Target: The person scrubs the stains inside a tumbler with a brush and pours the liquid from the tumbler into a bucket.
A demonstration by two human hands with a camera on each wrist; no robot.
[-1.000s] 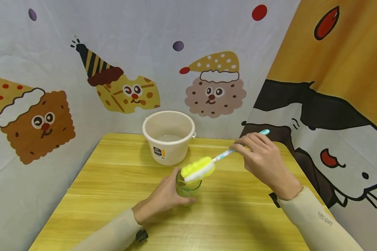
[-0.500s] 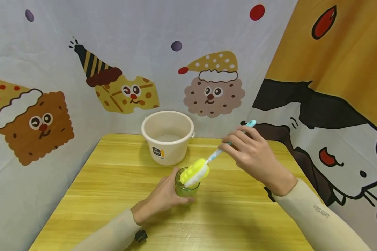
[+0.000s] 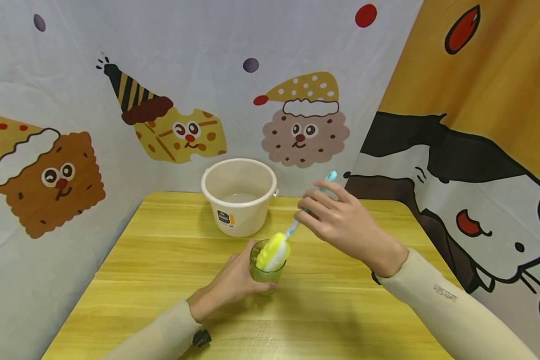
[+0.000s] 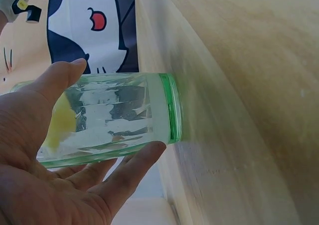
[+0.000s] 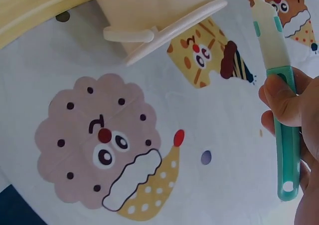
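A green-tinted drinking glass (image 3: 266, 277) stands upright near the middle of the table, and my left hand (image 3: 234, 280) grips it from the left side. In the left wrist view the glass (image 4: 124, 110) has thick ribbed walls, with thumb and fingers round it. My right hand (image 3: 337, 220) holds a bottle brush by its turquoise-and-white handle (image 5: 285, 130), thumb pressed along it. The brush's yellow and white sponge head (image 3: 273, 252) is tilted, its lower end inside the mouth of the glass. Through the glass wall, yellow sponge (image 4: 62, 122) shows near the rim.
A cream plastic bucket (image 3: 238, 220) with a label stands at the back of the wooden table (image 3: 162, 280), just beyond the glass. White cloth (image 3: 184, 60) with cartoon prints hangs behind the table, and an orange printed cloth (image 3: 499, 90) hangs at the right.
My right hand has moved left, bringing the brush handle more upright. The sponge head has gone lower into the glass. My left hand keeps its grip on the glass in place.
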